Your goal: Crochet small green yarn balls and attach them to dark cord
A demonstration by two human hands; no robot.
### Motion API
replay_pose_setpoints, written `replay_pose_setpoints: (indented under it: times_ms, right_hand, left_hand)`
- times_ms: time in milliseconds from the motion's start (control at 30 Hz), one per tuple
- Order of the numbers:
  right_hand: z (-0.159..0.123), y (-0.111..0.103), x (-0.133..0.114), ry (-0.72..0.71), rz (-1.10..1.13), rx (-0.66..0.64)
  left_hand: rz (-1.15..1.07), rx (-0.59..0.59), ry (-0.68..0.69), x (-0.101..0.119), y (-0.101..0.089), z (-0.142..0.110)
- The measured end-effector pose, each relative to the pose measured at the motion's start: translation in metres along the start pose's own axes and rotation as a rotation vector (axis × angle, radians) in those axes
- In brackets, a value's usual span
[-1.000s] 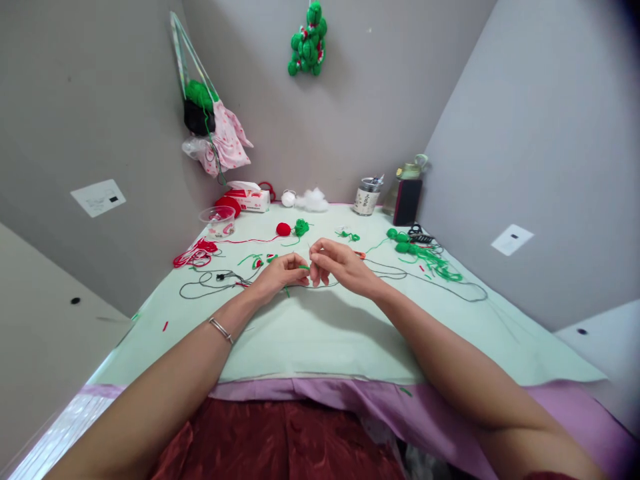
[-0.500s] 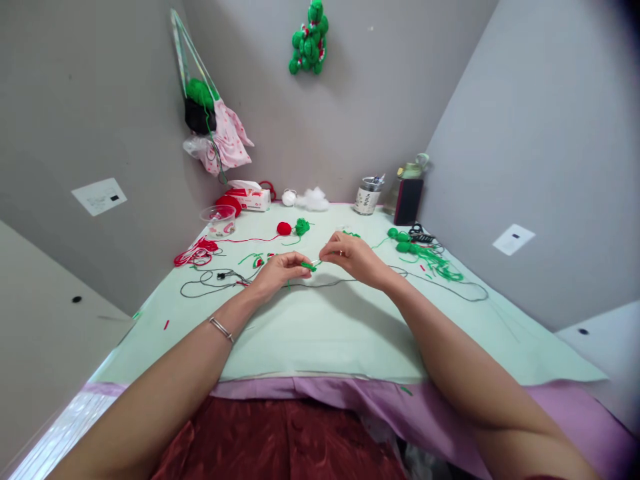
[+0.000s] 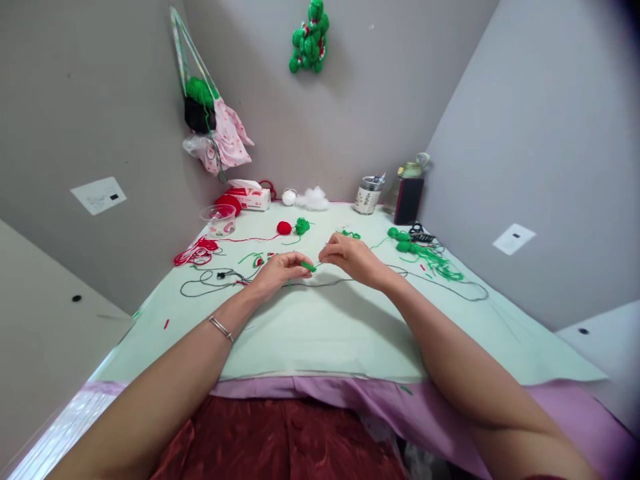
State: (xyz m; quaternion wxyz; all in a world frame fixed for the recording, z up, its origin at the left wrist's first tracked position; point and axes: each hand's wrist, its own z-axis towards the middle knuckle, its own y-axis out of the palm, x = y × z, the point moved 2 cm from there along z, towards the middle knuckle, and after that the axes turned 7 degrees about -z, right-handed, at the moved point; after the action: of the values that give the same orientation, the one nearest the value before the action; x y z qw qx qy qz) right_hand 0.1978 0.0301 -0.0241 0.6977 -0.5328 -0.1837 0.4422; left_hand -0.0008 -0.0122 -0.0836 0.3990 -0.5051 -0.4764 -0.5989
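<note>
Over the middle of the table, my left hand (image 3: pixel 285 268) pinches a small green yarn piece (image 3: pixel 309 267) between thumb and fingers. My right hand (image 3: pixel 347 255) is closed just to the right of it, fingertips pressed together on what looks like a thin needle, mostly hidden. A short green strand (image 3: pixel 319 265) runs from the piece to the right fingertips. Behind my left hand lie small red, white and green crocheted pieces (image 3: pixel 258 263). Farther back sit a red yarn ball (image 3: pixel 284 228) and a tangle of green yarn (image 3: pixel 302 226).
A dark cord (image 3: pixel 330 283) loops across the table. Red yarn (image 3: pixel 197 252) and a clear plastic tub (image 3: pixel 220 220) are at left. Green balls with loose yarn (image 3: pixel 403 245) and black scissors (image 3: pixel 416 229) lie right. A tissue box (image 3: pixel 255 199), pen can (image 3: pixel 367 197) and phone (image 3: pixel 409 201) stand behind.
The pale thin tool that showed between my hands has drawn back into my right fingertips, leaving a green strand across the gap. My left hand has stayed nearly still.
</note>
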Motion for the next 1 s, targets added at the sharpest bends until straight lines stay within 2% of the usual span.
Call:
replay_pose_setpoints:
  times_ms: [200,367,567,733,833,1000]
  right_hand:
    - [0.001,0.003,0.000,-0.026,0.036,-0.005]
    - [0.002,0.002,0.001,-0.011,0.076,0.056]
    - [0.001,0.010,-0.009,0.037,0.239,0.080]
    - [0.002,0.015,-0.009,0.072,0.116,0.132]
    - [0.001,0.017,-0.009,0.060,0.151,0.091]
    - [-0.001,0.016,-0.023,-0.032,0.165,0.054]
  left_hand:
    - [-0.074,-0.029,-0.034,0.000,0.001,0.000]
    - [-0.160,-0.061,-0.075,0.004,0.003,-0.001]
    - [-0.180,-0.075,-0.050,0.006,0.004,-0.002]
    - [-0.172,-0.067,-0.044,0.006,0.006,-0.003]
    - [-0.163,-0.062,-0.045,0.007,0.007,-0.003]
    - [-0.153,-0.031,-0.026,0.008,0.007,-0.002]
